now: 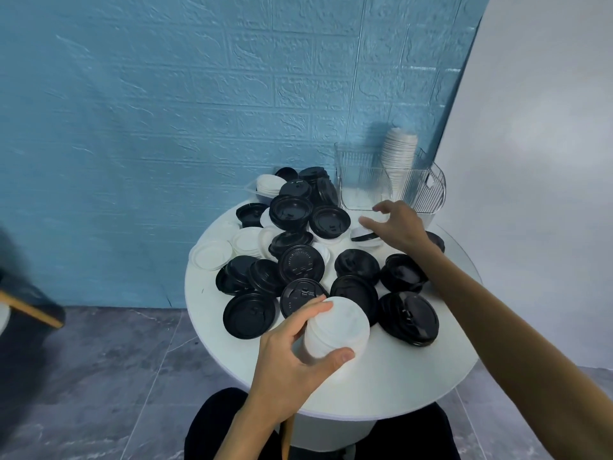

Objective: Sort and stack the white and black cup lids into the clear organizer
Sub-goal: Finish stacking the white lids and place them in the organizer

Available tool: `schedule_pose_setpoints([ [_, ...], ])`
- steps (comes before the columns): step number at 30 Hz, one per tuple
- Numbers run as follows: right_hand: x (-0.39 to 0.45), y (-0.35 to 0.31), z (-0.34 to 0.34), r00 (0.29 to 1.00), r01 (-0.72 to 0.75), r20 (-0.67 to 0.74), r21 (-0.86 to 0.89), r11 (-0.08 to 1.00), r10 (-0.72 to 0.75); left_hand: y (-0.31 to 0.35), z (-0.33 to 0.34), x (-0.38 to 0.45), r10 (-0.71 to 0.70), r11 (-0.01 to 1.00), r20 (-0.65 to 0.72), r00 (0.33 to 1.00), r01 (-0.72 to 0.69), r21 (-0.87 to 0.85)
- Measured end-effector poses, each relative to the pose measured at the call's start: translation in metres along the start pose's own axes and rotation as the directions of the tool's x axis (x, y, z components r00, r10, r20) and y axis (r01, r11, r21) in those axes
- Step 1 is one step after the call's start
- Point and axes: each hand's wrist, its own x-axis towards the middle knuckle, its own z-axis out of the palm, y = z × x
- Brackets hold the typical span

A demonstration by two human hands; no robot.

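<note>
Round table (381, 376), organizer (361, 180) (white lids (399, 151) inside)

A round white table (381, 386) stands on a grey marbled tile floor (99, 376). Behind it rises a blue brick-patterned wall (166, 111), meeting a plain white wall (547, 144) on the right. At the left edge a dark blurred shape (20, 293) carries a slanting wooden bar (33, 310). Dark trousers (215, 426) show below the table
</note>
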Motion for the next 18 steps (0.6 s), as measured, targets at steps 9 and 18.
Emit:
schedule_pose_setpoints([
  [9,0.010,0.002,0.023,0.992,-0.040,0.110,-0.141,0.989,0.056,0.001,0.000,-0.001,-0.012,1.000,-0.005,1.000,0.012,-0.005],
  [18,-0.017,-0.004,-0.001,0.998,-0.056,-0.011,0.069,0.996,0.057,0.004,-0.001,-0.002,-0.019,1.000,0.007,1.000,0.019,-0.002],
])
